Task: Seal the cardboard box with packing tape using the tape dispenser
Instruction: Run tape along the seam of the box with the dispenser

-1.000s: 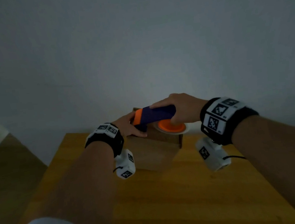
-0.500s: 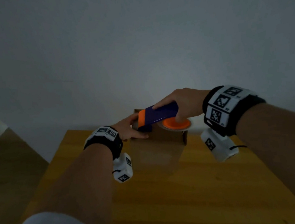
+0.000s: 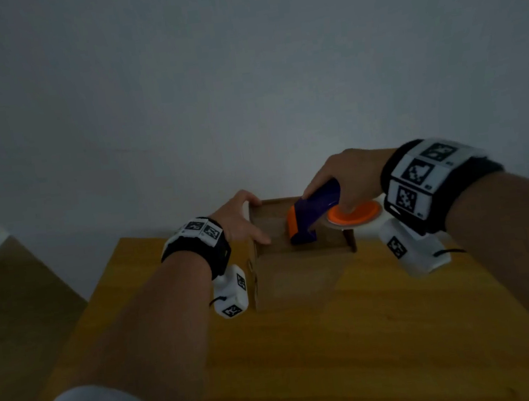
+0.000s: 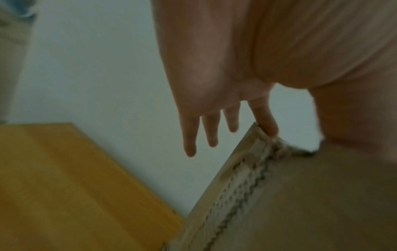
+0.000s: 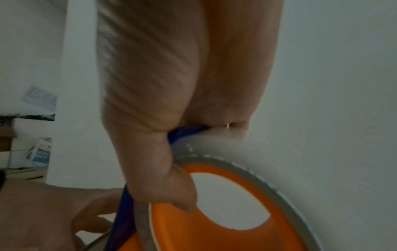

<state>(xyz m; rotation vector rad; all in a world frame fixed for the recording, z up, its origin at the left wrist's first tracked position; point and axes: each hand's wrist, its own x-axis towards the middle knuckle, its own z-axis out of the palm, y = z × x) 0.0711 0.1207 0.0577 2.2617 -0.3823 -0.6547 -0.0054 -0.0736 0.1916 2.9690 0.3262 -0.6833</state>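
A small brown cardboard box (image 3: 293, 276) stands on the wooden table (image 3: 354, 338) near the wall. My right hand (image 3: 341, 180) grips the purple and orange tape dispenser (image 3: 311, 218), whose nose rests on the box top; its orange hub (image 3: 353, 214) with the clear tape roll hangs past the box's right edge. In the right wrist view the thumb curls over the orange hub (image 5: 214, 220) and tape roll (image 5: 225, 146). My left hand (image 3: 240, 218) rests on the box's left top edge with straight fingers. In the left wrist view one fingertip (image 4: 269, 129) touches the box corner (image 4: 279, 195).
A plain grey wall stands right behind the table's far edge. The table's left edge (image 3: 102, 294) drops off to a darker floor. The light is dim. Bare tabletop lies in front of the box.
The right hand has drawn the dispenser to the right and tipped its nose down onto the box top. The left hand has slid off the dispenser's nose to the box's left edge.
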